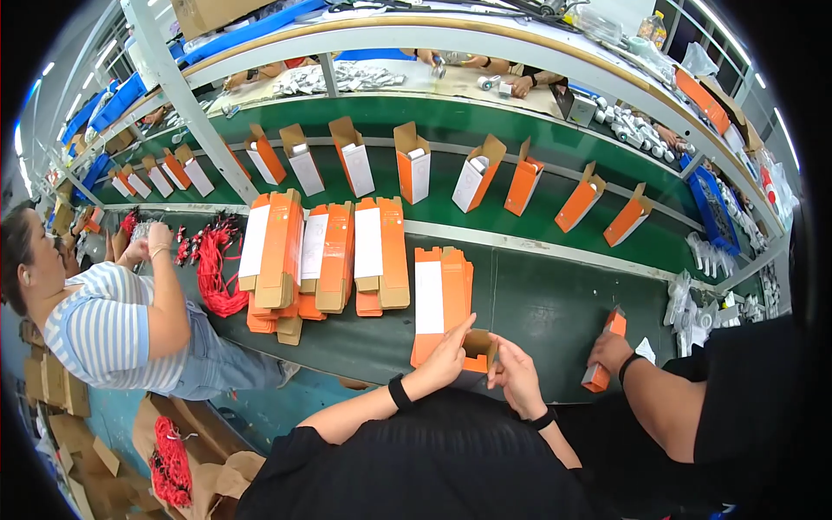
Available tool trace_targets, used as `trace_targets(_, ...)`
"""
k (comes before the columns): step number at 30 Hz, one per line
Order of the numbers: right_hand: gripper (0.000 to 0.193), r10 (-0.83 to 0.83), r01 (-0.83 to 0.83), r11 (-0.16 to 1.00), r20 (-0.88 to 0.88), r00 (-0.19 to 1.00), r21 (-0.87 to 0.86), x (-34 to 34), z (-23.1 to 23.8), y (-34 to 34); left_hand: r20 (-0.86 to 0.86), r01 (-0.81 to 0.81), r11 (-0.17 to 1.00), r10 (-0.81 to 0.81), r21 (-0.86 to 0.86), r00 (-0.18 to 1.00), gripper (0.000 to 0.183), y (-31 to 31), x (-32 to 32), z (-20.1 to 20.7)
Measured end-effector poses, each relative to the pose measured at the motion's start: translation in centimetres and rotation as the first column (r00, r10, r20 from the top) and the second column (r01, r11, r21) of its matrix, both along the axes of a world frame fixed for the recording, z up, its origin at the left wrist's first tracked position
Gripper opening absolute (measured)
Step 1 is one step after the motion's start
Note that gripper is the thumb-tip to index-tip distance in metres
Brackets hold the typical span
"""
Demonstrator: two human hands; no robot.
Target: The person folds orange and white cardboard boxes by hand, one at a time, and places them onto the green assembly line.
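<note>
Close to my body at the table's near edge, I have a small carton with its top end open and its brown inside showing. My left hand presses along its left side with the fingers stretched forward. On the right side, my right hand grips the rim or flap between thumb and fingers. The carton's lower part is mostly hidden by my hands and body. Just beyond it lies a pile of flattened orange and white cartons, close to my left fingertips.
More flattened cartons are stacked at left, beside red cords. Open filled boxes stand along the green conveyor. At right a co-worker's hand holds an orange box. Another person works at left.
</note>
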State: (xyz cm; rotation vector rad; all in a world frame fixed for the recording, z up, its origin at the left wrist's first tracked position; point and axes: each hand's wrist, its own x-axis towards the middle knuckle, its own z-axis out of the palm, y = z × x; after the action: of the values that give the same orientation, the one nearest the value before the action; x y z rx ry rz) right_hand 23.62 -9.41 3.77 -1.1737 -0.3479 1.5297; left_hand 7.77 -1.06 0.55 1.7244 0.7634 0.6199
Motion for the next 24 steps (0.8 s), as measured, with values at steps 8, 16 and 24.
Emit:
trace_targets(8,0.048,-0.005,-0.203,0.962,0.758,0.653,0.182,-1.1,0.1,1.0,0.331,0.233,0.808,-0.051,-0.541,0.942,0.065,0.3,-0.3,-0.8)
trace_targets(16,0.022,-0.180,-0.159,0.907,0.699,0.692,0.391,-0.7,-0.6,1.2,0.385,0.384,0.725,-0.176,-0.572,0.906,0.067,0.5,-0.4,1.5)
trace_targets(24,0.019,-0.103,-0.388,0.819,0.773,0.625,0.423,1.3,-1.5,1.6,0.346,0.286,0.741,-0.076,-0.607,0.935,0.076,0.5,0.1,0.4)
